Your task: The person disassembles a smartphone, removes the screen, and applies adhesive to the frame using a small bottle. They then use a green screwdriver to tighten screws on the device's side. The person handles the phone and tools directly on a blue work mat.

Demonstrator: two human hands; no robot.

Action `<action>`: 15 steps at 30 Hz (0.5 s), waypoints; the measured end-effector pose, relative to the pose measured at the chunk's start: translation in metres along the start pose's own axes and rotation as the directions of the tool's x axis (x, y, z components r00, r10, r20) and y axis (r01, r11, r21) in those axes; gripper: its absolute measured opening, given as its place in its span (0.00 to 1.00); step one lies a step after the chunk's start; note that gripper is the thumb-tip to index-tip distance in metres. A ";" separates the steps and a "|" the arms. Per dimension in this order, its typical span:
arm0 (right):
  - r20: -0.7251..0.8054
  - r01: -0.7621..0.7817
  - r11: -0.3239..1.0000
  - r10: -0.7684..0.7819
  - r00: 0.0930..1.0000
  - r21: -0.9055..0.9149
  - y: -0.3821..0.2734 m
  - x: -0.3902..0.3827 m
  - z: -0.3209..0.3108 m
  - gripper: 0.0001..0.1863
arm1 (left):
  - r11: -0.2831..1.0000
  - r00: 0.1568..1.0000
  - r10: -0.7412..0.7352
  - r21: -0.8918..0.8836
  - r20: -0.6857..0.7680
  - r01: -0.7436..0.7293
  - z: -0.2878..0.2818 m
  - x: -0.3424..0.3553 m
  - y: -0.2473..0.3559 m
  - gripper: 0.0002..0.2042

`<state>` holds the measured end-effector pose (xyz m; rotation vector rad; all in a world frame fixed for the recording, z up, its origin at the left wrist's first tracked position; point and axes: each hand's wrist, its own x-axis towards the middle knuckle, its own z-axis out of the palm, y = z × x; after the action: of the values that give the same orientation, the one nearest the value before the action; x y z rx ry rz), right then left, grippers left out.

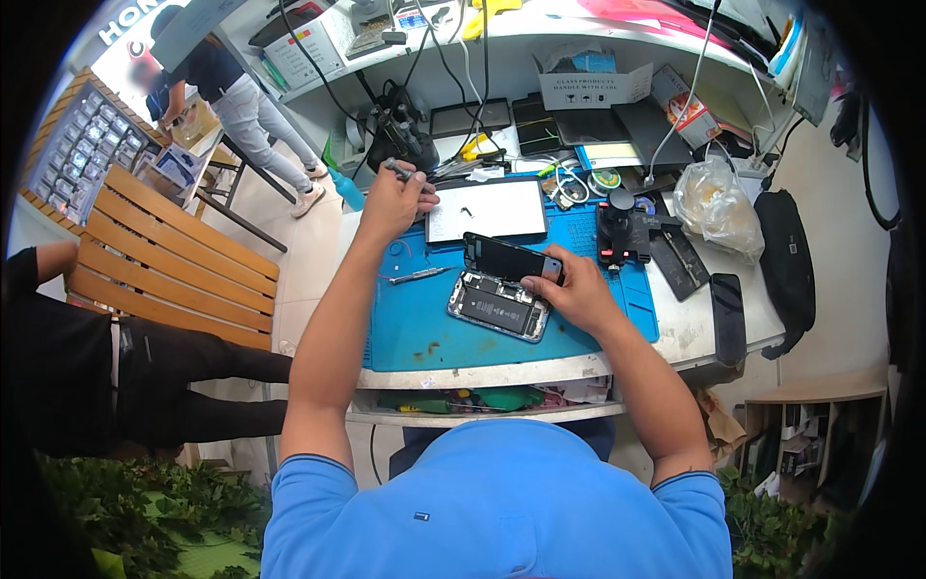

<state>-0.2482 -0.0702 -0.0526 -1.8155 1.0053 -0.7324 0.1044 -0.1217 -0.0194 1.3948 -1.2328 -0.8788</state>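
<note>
I have the right hand (pixel 584 294) at the upper right of the phone body (pixel 492 311), its thumb and fingers pinched on the near right end of the dark display panel (pixel 503 259). The panel is tilted up along the far edge of the body, whose inside, with a black battery, faces up at me; both are over the middle of the blue mat (pixel 415 333) on the white desk (pixel 762 323). The left hand (pixel 391 207) is raised beyond the mat's far left part, fingers curled closely around a slim grey tool (pixel 400 171); at this size I can't tell whether that is a driver or tweezers. Just right of that hand I see a white-surfaced tray (pixel 521 220) with a few small dark pieces (pixel 468 211) on it. A silver screwdriver (pixel 420 276) lies on the mat to the left of the phone body, apart from it. To the right of the tray I have a black stand with a round top (pixel 617 232), then a flat black case (pixel 680 262), a clear plastic bag (pixel 719 207), a dark phone (pixel 729 318) lying near the desk's right side and a long black pouch (pixel 786 256).
</note>
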 end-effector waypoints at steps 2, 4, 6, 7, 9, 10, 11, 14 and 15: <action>-0.001 -0.003 1.000 0.003 1.000 0.002 0.000 0.000 0.000 0.18 | 0.987 1.000 -0.018 0.159 0.000 0.018 0.005 0.004 0.005 0.16; -0.038 0.044 0.999 -0.043 0.998 0.019 0.001 -0.001 0.003 0.17 | 0.975 1.000 -0.018 0.223 0.001 0.018 0.009 0.008 0.010 0.16; -0.034 0.060 0.998 -0.060 0.998 0.022 0.004 0.000 0.003 0.17 | 0.958 1.000 -0.021 0.287 0.009 0.017 0.011 0.010 0.013 0.17; -0.032 0.069 0.997 -0.069 0.997 0.023 0.005 0.000 0.003 0.17 | 0.947 1.000 -0.024 0.319 0.018 0.017 0.011 0.011 0.016 0.18; -0.036 0.069 0.997 -0.068 0.997 0.022 0.009 0.000 0.004 0.17 | 0.918 0.999 -0.039 0.395 0.039 0.021 0.014 0.010 0.022 0.21; -0.039 0.069 0.997 -0.068 0.997 0.021 0.011 0.000 0.003 0.17 | 0.899 0.998 -0.049 0.438 0.048 0.023 0.014 0.010 0.025 0.23; -0.033 0.063 0.998 -0.062 0.998 0.022 0.009 0.000 0.003 0.17 | 0.876 0.997 -0.060 0.481 0.052 0.028 0.013 0.008 0.027 0.25; -0.022 0.051 0.998 -0.050 0.998 0.022 0.002 0.000 0.002 0.17 | 0.890 0.996 -0.061 0.456 0.069 0.023 0.009 0.010 0.025 0.28; -0.022 0.050 0.999 -0.049 0.999 0.019 0.003 0.000 0.002 0.17 | 0.884 0.995 -0.067 0.467 0.073 0.026 0.010 0.010 0.027 0.27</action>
<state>-0.2479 -0.0698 -0.0558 -1.8247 0.9664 -0.7905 0.0904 -0.1319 0.0059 1.7871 -1.5538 -0.7044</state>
